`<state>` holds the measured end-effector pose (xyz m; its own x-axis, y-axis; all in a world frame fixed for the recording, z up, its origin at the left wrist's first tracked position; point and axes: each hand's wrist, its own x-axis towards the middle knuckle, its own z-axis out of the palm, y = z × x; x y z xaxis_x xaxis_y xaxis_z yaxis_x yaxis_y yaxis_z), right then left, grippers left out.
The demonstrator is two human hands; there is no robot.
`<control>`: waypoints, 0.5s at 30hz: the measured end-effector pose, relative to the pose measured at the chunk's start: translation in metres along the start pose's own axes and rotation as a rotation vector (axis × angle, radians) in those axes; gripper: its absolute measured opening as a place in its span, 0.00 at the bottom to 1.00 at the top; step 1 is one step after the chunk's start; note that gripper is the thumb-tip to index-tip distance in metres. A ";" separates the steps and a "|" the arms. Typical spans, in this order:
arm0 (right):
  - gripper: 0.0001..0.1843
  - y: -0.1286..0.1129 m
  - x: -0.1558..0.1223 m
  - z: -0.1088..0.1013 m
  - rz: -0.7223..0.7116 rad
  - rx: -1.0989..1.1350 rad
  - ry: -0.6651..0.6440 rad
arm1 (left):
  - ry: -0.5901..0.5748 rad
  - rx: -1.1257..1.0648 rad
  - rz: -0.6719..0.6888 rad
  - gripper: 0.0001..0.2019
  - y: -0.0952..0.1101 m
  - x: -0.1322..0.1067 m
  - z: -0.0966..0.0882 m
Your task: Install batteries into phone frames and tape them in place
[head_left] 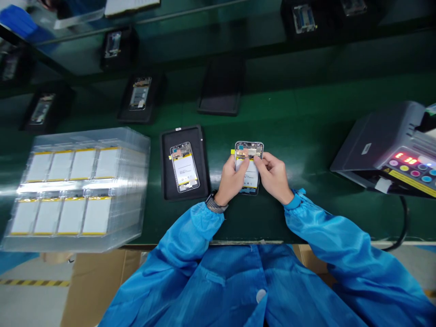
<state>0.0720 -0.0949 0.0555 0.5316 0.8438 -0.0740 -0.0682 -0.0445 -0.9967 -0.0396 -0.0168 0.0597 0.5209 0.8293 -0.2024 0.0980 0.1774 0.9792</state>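
Note:
An opened phone (250, 175) with a white battery in its frame is between my two hands, over the green bench. My left hand (232, 178) grips its left side, thumb lying across the battery's upper part. From the right, my right hand (275, 176) holds the other edge, its thumb at the battery's top right. A yellow tab (232, 152) sticks out at the phone's upper left. Left of my hands, a second opened phone (185, 168) with a battery lies in a black tray (166, 186). The fingers under the held phone are hidden.
Stacked clear plastic trays (129, 204) with several white batteries (97, 215) stand at the left. A grey machine (371, 141) with a lit red display sits at the right, its black cable (404, 222) hanging down. Farther back are a black tray (221, 88) and another with a phone (140, 94).

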 end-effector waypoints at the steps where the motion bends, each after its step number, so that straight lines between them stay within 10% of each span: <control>1: 0.20 0.000 0.000 0.000 -0.009 -0.013 0.007 | -0.002 -0.006 0.000 0.14 0.000 0.000 0.000; 15: 0.19 0.003 0.001 -0.002 -0.034 -0.082 0.001 | 0.010 0.048 0.056 0.19 -0.008 0.003 0.000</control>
<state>0.0737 -0.0953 0.0525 0.5331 0.8451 -0.0404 0.0191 -0.0597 -0.9980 -0.0392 -0.0156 0.0513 0.5183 0.8424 -0.1473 0.1093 0.1056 0.9884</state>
